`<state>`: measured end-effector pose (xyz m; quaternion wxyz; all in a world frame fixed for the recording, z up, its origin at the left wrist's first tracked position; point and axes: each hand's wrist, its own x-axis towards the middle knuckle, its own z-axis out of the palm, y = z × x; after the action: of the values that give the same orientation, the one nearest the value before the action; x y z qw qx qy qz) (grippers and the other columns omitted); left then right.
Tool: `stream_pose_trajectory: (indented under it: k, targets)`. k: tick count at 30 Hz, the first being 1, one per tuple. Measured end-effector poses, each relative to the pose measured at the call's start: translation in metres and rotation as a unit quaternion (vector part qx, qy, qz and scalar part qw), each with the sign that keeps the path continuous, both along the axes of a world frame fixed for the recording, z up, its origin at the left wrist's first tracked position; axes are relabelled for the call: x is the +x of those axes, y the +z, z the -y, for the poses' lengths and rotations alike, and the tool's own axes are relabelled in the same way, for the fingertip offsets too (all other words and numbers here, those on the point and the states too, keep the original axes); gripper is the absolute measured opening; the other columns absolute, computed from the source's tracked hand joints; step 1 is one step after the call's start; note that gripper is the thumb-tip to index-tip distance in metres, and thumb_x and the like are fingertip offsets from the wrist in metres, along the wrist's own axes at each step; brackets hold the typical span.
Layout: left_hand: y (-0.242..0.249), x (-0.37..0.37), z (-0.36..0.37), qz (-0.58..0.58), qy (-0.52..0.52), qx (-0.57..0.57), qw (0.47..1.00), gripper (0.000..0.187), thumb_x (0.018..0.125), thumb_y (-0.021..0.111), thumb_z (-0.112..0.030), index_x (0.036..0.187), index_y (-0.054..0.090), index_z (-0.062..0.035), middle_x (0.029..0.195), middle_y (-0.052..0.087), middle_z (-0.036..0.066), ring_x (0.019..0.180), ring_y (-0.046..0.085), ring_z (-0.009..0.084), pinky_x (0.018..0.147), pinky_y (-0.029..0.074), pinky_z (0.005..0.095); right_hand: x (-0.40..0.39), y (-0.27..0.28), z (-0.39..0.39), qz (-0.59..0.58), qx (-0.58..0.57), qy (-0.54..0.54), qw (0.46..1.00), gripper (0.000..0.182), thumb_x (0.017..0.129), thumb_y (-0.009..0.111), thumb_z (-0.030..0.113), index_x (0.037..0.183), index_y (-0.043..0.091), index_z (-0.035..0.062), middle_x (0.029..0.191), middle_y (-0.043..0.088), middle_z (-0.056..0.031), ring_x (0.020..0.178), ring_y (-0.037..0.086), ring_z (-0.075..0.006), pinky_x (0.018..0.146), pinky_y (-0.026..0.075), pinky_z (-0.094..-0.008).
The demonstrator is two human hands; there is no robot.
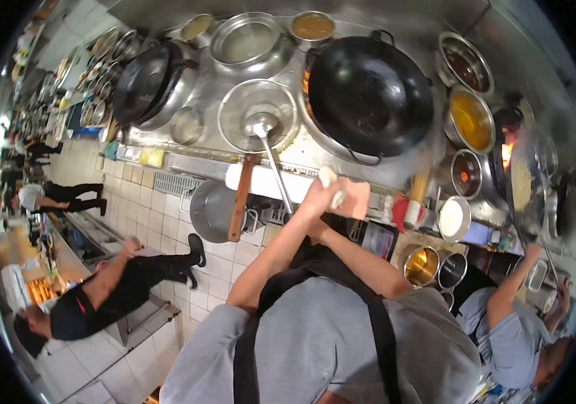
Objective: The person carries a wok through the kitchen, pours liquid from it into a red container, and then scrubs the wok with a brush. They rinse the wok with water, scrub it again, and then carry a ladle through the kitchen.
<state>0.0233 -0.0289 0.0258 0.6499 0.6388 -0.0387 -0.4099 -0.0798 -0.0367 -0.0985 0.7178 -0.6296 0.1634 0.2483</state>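
My left hand (319, 197) reaches over the front edge of the stove counter. Its fingers are wrapped round a crumpled white cloth (328, 177), which pokes out on both sides. A flat salmon-coloured piece (354, 199) shows just right of this hand. My right hand (317, 231) crosses low behind the left wrist, its fingers mostly hidden. Left of my hands, a ladle (276, 167) rests with its bowl in a round strainer (223, 128) and its handle slanting toward me. Beyond them, a large black wok (369, 94) sits on the burner.
A wooden-handled tool (241, 198) hangs over the counter edge above a grey pot (210, 214). Bowls of sauce (471, 121) line the right side, near a brush (417, 195). A co-worker (510, 323) cooks beside a flame at right; another person (106, 289) stands behind at left.
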Motion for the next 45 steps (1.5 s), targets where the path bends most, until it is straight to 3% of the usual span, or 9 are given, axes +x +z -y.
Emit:
stream_pose_trajectory:
  k: [4,8,13,18,21,23,26,27,45]
  targets:
    - [0.05,0.013,-0.127,-0.016,0.034,-0.043,0.998,0.035,0.095,0.075,-0.016,0.124,0.06,-0.001,0.097,0.07,0.009,0.068,0.069,0.0179,0.053,0.056,0.0306,0.044,-0.051,-0.063,0.173,-0.161,-0.097,0.967,0.037,0.098,0.067,0.024,0.125,0.057,0.0015,0.108,0.067,-0.0136,0.099,0.065,-0.0231,0.084,0.054,-0.039]
    - [0.085,0.045,-0.249,-0.037,0.19,-0.04,0.98,0.027,0.098,0.072,-0.017,0.118,0.065,0.0002,0.097,0.073,0.01,0.069,0.073,0.0196,0.052,0.056,0.0275,0.147,0.125,-0.04,0.014,0.087,-0.243,0.966,0.02,0.1,0.066,0.024,0.096,0.057,0.0056,0.066,0.056,-0.002,0.043,0.045,-0.0116,0.038,0.037,-0.0292]
    - [0.079,0.08,-0.351,-0.008,0.32,0.01,0.947,0.029,0.101,0.067,-0.02,0.119,0.062,0.0026,0.091,0.071,0.011,0.068,0.071,0.0194,0.053,0.054,0.0273,0.339,0.13,0.0,0.178,-0.415,-0.172,0.875,0.036,0.096,0.056,0.019,0.12,0.059,-0.0084,0.106,0.069,-0.0357,0.104,0.067,-0.0517,0.093,0.052,-0.0553]
    - [0.082,0.081,-0.391,0.0,0.376,0.027,0.926,0.03,0.099,0.069,-0.019,0.115,0.062,0.0044,0.09,0.071,0.012,0.066,0.071,0.0214,0.053,0.054,0.0297,0.504,0.124,0.012,0.138,-0.494,-0.168,0.842,0.023,0.087,0.065,0.018,0.084,0.074,-0.0032,0.109,0.072,-0.0323,0.1,0.075,-0.0384,0.085,0.059,-0.0496]
    - [0.066,0.068,-0.402,-0.036,0.389,0.037,0.92,0.031,0.099,0.069,-0.02,0.115,0.06,0.0042,0.09,0.071,0.013,0.067,0.071,0.0218,0.053,0.054,0.0299,0.571,0.134,0.04,-0.025,-0.015,-0.22,0.975,0.013,0.089,0.061,0.008,0.084,0.064,-0.0034,0.084,0.067,-0.0181,0.065,0.066,-0.0233,0.055,0.057,-0.0367]
    - [0.047,0.058,-0.404,-0.069,0.388,0.032,0.918,0.032,0.099,0.068,-0.021,0.117,0.059,0.0041,0.091,0.071,0.013,0.067,0.071,0.0224,0.053,0.054,0.0307,0.591,0.093,0.069,-0.072,0.582,-0.437,0.682,0.01,0.091,0.057,0.001,0.082,0.056,-0.0036,0.073,0.057,-0.01,0.053,0.054,-0.0151,0.044,0.05,-0.0279]
    - [0.029,0.052,-0.401,-0.121,0.372,0.037,0.919,0.032,0.099,0.068,-0.021,0.116,0.059,0.0041,0.091,0.07,0.014,0.066,0.071,0.0228,0.053,0.055,0.0312,0.526,0.117,0.061,-0.061,0.652,-0.418,0.63,0.016,0.091,0.054,-0.006,0.079,0.045,-0.0003,0.07,0.046,-0.0038,0.049,0.044,-0.0127,0.042,0.045,-0.0199]
    - [0.026,0.054,-0.399,-0.121,0.363,0.036,0.923,0.032,0.099,0.069,-0.021,0.116,0.059,0.0041,0.091,0.07,0.014,0.065,0.071,0.0228,0.053,0.055,0.031,0.515,0.095,0.07,-0.036,0.663,-0.377,0.646,0.052,0.1,0.053,0.005,0.14,0.028,-0.0169,0.073,0.046,-0.0032,0.049,0.046,-0.0122,0.041,0.043,-0.0229]
    - [0.025,0.14,-0.294,-0.126,0.197,0.043,0.971,0.03,0.099,0.069,-0.025,0.111,0.063,0.0013,0.09,0.072,0.01,0.068,0.073,0.0201,0.051,0.055,0.0259,0.126,0.321,0.206,0.004,0.502,-0.427,0.752,0.038,0.101,0.059,0.007,0.124,0.043,-0.0181,0.083,0.052,-0.0058,0.055,0.05,-0.0049,0.04,0.04,-0.0161]
